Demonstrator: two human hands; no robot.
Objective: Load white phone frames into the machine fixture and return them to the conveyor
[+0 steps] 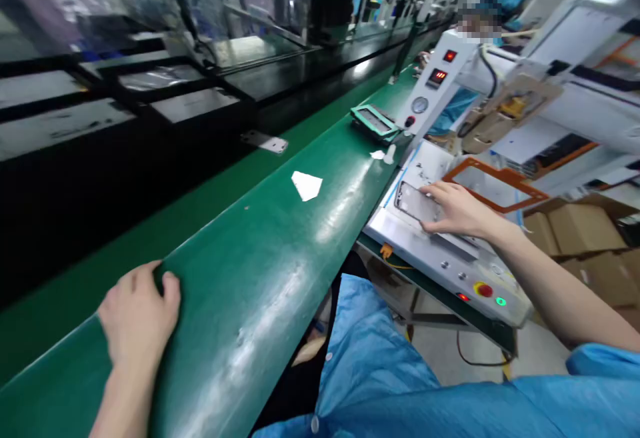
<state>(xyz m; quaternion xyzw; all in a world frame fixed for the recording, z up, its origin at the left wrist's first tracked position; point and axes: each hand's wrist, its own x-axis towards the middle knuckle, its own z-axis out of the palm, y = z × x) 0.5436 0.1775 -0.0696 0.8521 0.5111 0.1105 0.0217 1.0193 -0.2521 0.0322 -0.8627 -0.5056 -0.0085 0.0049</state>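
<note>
My right hand (pixel 453 210) grips the near end of a thin phone-shaped panel (pixel 415 202) with a dark rim and grey surface. The panel is over the white bed of a machine (pixel 435 151); whether it touches the bed I cannot tell. My left hand (pixel 140 311) rests on the far edge of the green bench (pixel 240 291), thumb apart from the fingers and nothing visible in it. Its fingertips are partly hidden over the edge.
On the bench are a white paper piece (pixel 307 186) and a teal-framed fixture (pixel 374 123). Another phone-shaped panel (pixel 265 141) lies beyond the bench edge. The machine carries an orange frame (pixel 495 181) and red button (pixel 483 289). Cardboard boxes (pixel 583 228) stand right; a person works farther back.
</note>
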